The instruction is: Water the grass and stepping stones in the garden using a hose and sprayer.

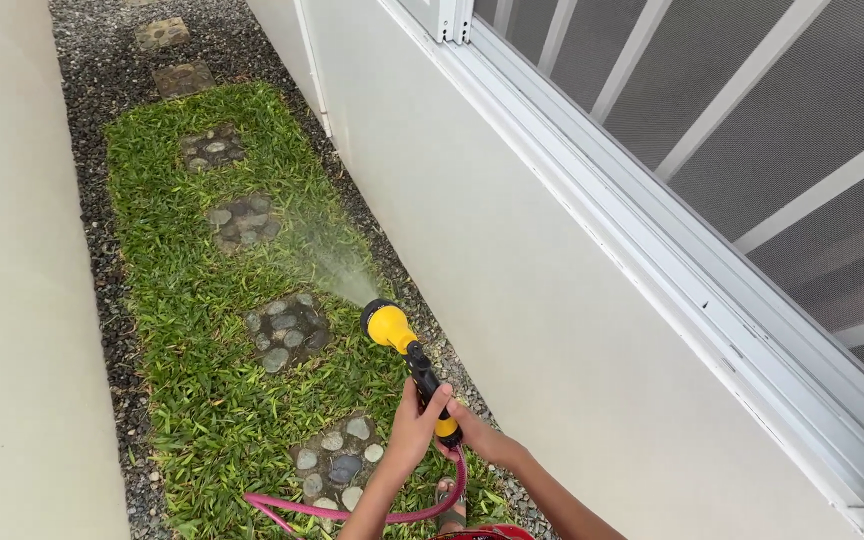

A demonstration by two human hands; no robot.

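From my seat I see both hands wrapped around the handle of the spray nozzle [404, 350] low in the view: the left hand [414, 428] has its fingers curled shut around the black grip, and the right hand [476, 436] closes on it from the other side, though its fingers are mostly hidden behind the handle. The nozzle's yellow head points up and away, throwing a fine mist [327, 255] over the grass. A pink hose [352, 510] loops down from the grip and runs off the bottom edge, and something red beside it is cut off too. Under the hands is a strip of grass [182, 330] set with pebbled stepping stones [285, 330], edged by dark gravel [102, 230]. Pale walls [512, 300] close it in on both sides; up right, a white-framed screened window [732, 150] runs out of view. Farther on, the grass ends and only gravel and stones carry on.
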